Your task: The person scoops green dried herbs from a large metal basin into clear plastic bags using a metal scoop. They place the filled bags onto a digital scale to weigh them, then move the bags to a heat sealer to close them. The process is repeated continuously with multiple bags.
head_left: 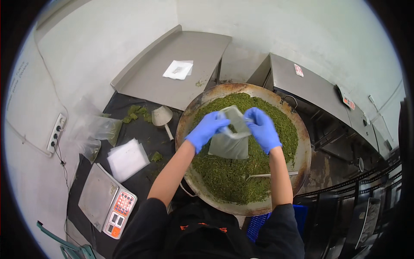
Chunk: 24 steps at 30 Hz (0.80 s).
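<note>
Above the middle of a wide round pan, we hold a small clear plastic bag (230, 140) between both gloved hands. Our left hand (208, 129), in a blue glove, pinches the bag's upper edge from the nine o'clock side, and our right hand (263, 128), also gloved in blue, grips the same edge from the three o'clock side, so the bag's mouth sits between our fingertips while its body hangs down toward six o'clock. Both hands are closed on the bag, close together, with the top of the bag folded or pulled between them.

Beneath the bag, chopped green leaf matter (241, 172) fills the pan (302, 159), whose rim looks worn and rust-stained. A thin metal handle (271, 175) lies on the greens at about four o'clock from the bag.

At nine o'clock from the pan, on a dark mat, we see a metal scoop (163, 116), a stack of clear bags (127, 159) and a larger bag with greens (97, 129). At seven o'clock sits a weighing scale (105, 200). At eleven o'clock stands a steel table (172, 69).
</note>
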Each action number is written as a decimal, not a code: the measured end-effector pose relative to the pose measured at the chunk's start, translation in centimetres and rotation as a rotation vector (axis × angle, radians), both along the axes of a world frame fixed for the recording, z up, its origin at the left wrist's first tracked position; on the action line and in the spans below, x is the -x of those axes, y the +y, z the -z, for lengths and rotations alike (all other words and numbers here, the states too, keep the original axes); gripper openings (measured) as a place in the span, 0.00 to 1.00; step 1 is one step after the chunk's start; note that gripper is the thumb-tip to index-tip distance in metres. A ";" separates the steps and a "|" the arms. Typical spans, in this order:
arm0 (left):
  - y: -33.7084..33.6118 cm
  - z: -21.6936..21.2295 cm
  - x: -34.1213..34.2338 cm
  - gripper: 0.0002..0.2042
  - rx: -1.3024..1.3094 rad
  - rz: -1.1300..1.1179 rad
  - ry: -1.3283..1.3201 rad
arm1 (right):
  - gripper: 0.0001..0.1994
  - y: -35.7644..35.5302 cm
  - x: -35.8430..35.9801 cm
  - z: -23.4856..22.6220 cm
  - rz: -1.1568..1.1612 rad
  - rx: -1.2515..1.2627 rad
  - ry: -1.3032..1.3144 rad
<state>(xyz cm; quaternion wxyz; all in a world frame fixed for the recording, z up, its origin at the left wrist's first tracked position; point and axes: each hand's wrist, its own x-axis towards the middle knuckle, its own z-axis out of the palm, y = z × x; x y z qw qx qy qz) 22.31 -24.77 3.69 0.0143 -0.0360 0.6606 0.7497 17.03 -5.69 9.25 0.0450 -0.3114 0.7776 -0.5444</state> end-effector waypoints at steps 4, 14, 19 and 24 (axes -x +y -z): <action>1.0 -1.4 4.5 0.04 1.044 -0.323 0.292 | 0.07 1.7 2.8 0.2 0.424 -0.568 0.308; -7.0 -6.9 -5.9 0.08 0.284 -0.298 0.193 | 0.03 -4.6 -1.2 -6.0 0.151 -0.006 0.259; -13.3 -8.0 -18.1 0.03 0.161 -0.574 0.234 | 0.06 -14.9 -6.7 -9.9 -0.283 -0.006 0.076; -13.9 -12.0 -33.4 0.05 0.001 -1.129 0.445 | 0.07 -26.3 -17.7 -12.5 -0.607 0.013 0.034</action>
